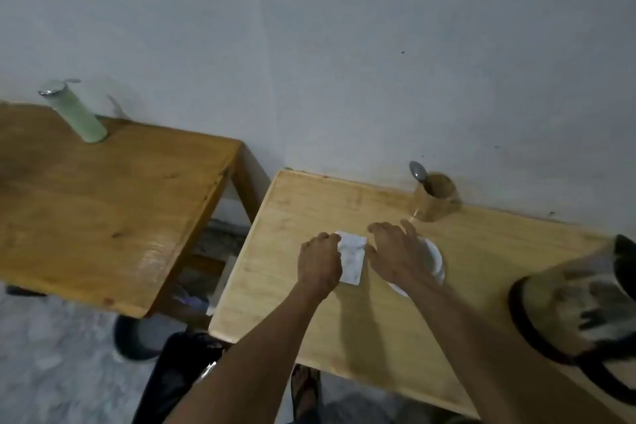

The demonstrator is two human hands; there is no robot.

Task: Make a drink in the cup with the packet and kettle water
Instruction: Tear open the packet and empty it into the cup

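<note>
A white packet (pixel 353 258) lies flat on the light wooden table (pixel 378 337). My left hand (pixel 320 260) pinches the packet's upper left corner. My right hand (pixel 395 253) hovers just right of the packet with fingers spread, holding nothing, and it covers much of the white cup (pixel 434 260) on its saucer. The glass kettle (pixel 578 310) with a black handle stands at the table's right edge, blurred.
A wooden holder (pixel 435 198) with a spoon (pixel 418 171) in it stands at the back against the wall. A darker wooden table (pixel 103 203) on the left carries a pale green flask (pixel 74 112). A gap with floor separates the two tables.
</note>
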